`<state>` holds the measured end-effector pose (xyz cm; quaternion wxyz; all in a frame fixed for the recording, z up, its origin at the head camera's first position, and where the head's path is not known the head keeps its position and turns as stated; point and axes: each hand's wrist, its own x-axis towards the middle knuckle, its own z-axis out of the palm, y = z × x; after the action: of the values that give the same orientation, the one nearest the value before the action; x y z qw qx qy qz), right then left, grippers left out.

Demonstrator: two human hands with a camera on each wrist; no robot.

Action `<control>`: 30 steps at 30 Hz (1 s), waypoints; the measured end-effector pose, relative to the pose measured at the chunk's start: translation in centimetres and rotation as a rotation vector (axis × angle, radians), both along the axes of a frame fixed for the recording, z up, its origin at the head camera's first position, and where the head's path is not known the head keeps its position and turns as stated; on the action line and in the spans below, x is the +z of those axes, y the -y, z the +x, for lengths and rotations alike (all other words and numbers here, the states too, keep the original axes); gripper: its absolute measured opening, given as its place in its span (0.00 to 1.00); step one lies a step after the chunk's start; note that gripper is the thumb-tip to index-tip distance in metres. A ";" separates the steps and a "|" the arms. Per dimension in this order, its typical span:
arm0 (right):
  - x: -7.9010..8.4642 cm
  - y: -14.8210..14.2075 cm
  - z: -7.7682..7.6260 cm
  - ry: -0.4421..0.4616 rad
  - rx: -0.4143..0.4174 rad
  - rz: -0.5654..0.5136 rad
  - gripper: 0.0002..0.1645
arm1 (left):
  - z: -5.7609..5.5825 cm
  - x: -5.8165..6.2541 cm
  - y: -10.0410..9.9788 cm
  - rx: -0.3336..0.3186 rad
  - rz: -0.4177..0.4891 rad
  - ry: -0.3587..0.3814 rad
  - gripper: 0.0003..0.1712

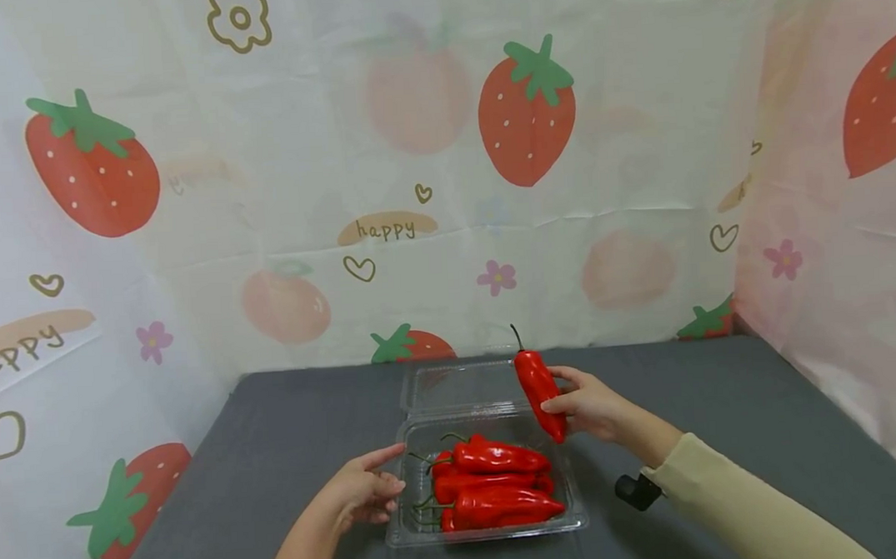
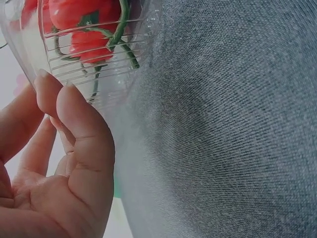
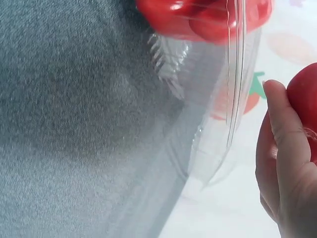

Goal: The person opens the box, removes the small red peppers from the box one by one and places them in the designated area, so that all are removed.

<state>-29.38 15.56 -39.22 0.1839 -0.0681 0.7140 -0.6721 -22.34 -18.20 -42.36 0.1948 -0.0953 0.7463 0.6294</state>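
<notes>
The right hand (image 1: 592, 402) grips a single red pepper (image 1: 539, 390), thumb across the near side and fingers behind. In the head view this pepper is tilted, green stem up and leaning left, its lower tip beside the right side of the clear container (image 1: 497, 534). The left hand (image 1: 363, 493) holds no pepper; its fingers are loosely spread, the index finger reaching straight to the container's left edge. Inside the container several more peppers (image 1: 504, 458) lie on their sides, stems to the left, tips to the right. The clear lid (image 1: 456, 387) is folded back behind, joined along the far edge. All of it rests on a grey cloth (image 1: 312, 427), with a strawberry-printed backdrop (image 1: 293, 161) behind. This is the only view with both hands and the whole of the gripped pepper.

The left wrist view brings out what the head view shows small: the ribbed clear wall, with green stems and pepper ends showing through it. The thumb and a finger come up to the container's edge; whether they pinch it, I cannot tell. The gripped pepper is out of this view.

The right wrist view cuts that pepper off at the frame's edge, the hand against it. It adds the container's other side, where red pepper flesh shows through the plastic.
</notes>
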 end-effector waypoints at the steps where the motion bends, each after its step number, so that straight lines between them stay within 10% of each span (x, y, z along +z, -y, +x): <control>1: 0.1 -0.1 0.0 0.002 -0.002 -0.002 0.43 | 0.0 0.0 0.0 -0.001 -0.001 -0.001 0.36; 30: 0.2 -2.6 -0.8 -0.008 -0.091 -0.029 0.43 | 0.0 -0.4 0.2 -0.034 0.030 -0.040 0.38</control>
<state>-30.18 18.21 -39.01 0.1493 -0.0408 0.7073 -0.6898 -22.38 -18.35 -42.72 0.1919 -0.0670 0.7421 0.6388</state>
